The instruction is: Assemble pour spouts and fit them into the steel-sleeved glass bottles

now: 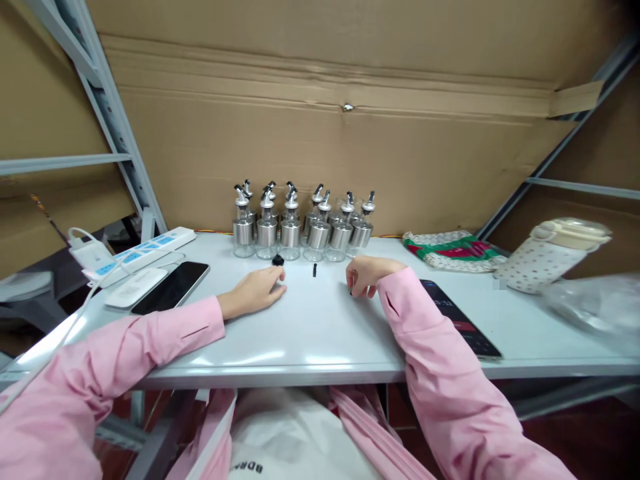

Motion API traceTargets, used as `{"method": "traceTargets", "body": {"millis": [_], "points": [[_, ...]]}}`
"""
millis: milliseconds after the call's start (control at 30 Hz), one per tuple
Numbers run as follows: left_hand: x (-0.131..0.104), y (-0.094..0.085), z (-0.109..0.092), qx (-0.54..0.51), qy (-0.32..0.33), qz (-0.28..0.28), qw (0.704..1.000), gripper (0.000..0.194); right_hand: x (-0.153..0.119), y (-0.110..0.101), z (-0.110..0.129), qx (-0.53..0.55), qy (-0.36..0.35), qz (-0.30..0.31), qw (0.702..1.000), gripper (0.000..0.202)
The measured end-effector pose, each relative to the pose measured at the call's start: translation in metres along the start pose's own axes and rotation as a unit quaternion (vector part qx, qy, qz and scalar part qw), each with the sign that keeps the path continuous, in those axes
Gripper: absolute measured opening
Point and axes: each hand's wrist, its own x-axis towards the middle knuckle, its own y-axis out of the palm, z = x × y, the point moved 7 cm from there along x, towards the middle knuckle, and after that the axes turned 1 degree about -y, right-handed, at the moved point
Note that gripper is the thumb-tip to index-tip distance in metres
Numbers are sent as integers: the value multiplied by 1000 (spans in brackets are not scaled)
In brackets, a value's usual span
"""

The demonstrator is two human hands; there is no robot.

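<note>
My left hand [254,292] rests low over the table, fingers stretched out and thumb apart, with nothing visible in its grasp. Just beyond its fingertips sits a black ribbed stopper [278,261]; whether they touch it I cannot tell. A small black strip-like piece [315,270] stands or lies on the tabletop between my hands. To its right, my right hand [367,275] is bent downward with fingers curled together at the table, and a small dark piece [351,293] shows at the fingertips, mostly hidden. Behind are several glass bottles [291,235] with steel sleeves and pour spouts.
On the left lie a power strip [145,252], a white charger pad [136,287] and a dark phone [173,287]. On the right are another phone [463,320], a patterned cloth pouch [453,252], a dotted tumbler [545,257] and a clear plastic bag [595,303]. Cardboard [320,143] walls the back.
</note>
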Motion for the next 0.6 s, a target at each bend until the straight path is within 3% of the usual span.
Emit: {"method": "traceTargets", "body": {"millis": [133, 267, 400, 600], "points": [[-4, 2, -13, -110, 62, -34, 991, 37, 9, 5, -2, 23, -25, 9, 999, 13], [-6, 4, -16, -179, 87, -28, 980, 54, 15, 7, -2, 46, -47, 9, 998, 10], [-5, 6, -14, -217, 91, -26, 972, 49, 14, 10, 10, 24, -81, -9, 996, 8], [-1, 7, 0, -258, 24, -52, 964, 36, 3, 19, 48, -8, -202, -54, 978, 9]]}}
